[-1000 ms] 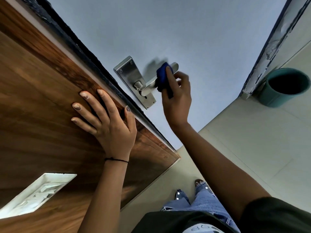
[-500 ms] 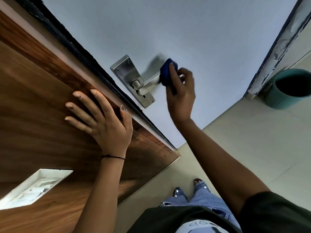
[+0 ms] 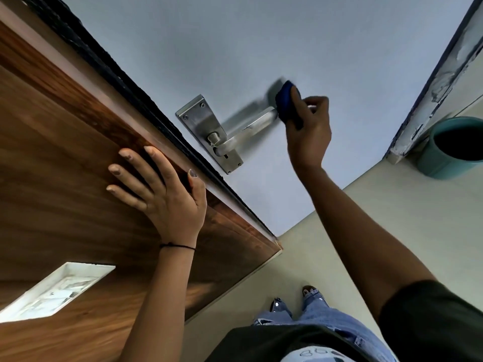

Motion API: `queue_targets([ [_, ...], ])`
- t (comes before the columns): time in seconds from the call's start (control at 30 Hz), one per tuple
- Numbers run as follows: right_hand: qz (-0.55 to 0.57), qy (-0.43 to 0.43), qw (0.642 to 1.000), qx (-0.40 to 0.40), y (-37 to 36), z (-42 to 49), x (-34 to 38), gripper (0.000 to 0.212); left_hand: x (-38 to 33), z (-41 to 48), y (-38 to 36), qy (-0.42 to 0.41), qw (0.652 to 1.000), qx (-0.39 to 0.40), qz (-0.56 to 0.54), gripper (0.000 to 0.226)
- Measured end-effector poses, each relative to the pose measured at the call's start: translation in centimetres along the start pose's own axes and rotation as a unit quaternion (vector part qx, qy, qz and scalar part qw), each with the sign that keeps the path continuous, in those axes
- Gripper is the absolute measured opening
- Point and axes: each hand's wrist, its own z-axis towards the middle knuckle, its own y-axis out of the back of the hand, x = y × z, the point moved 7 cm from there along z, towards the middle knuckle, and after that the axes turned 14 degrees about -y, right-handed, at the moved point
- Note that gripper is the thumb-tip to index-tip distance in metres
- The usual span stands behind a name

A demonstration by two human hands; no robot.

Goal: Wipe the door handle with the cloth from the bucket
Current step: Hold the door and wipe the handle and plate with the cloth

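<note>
— Looking down past our own arms, what did we have in the right hand [image 3: 308, 131]?

— We had the dark blue cloth [image 3: 287, 104] bunched up in it, thumb over the front, fingers curled round behind, so the hand was closed tight on the wad. We held it against the far tip of the lever door handle [image 3: 251, 128], which ran out level from its steel backplate [image 3: 206, 131] on the pale grey door [image 3: 313, 43]. The cloth covered only the end of the lever; the rest of the bar shone bare back to the spindle.

— And the left hand [image 3: 164, 194]?

— That one gripped nothing. We had it spread flat, fingers splayed, palm pressed on the brown wood panel [image 3: 65, 178] just beside the door's black edge strip [image 3: 146, 100]. A thin black band [image 3: 177, 246] circled that wrist.

— Where was the bucket?

— The teal bucket [image 3: 439, 163] stood on the pale floor [image 3: 366, 218] at the right, close against the chipped door frame [image 3: 433, 84], well apart from the handle. Its inside was dark; we could not tell what it held.

— Anything else?

— A white switch plate [image 3: 52, 291] was set in the wood lower left, and our blue jeans [image 3: 321, 320] and shoes showed below.
</note>
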Motion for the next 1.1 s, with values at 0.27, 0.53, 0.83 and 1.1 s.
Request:
queue_targets([
  [0.27, 0.016, 0.107, 0.994, 0.011, 2.8, -3.9, 5.5, 0.044, 0.0, 0.1, -0.1, 0.006, 1.0, -0.001, 0.012, 0.067],
  [0.53, -0.208, 0.282, 0.927, 0.133, -0.8, -10.2, 10.4, 0.029, 0.1, 0.1, 0.0, 0.008, 1.0, 0.007, 0.02, 0.067],
  [0.83, -0.247, 0.079, 0.958, 0.124, 1.3, 0.1, 5.3, 0.022, 0.1, 0.0, -0.1, 0.011, 1.0, 0.012, 0.01, 0.069],
  [1.1, 0.28, -0.307, 0.888, 0.199, 0.2, -4.5, -0.2, 0.04, 0.1, 0.0, -0.1, 0.01, 1.0, 0.005, 0.019, 0.069],
])
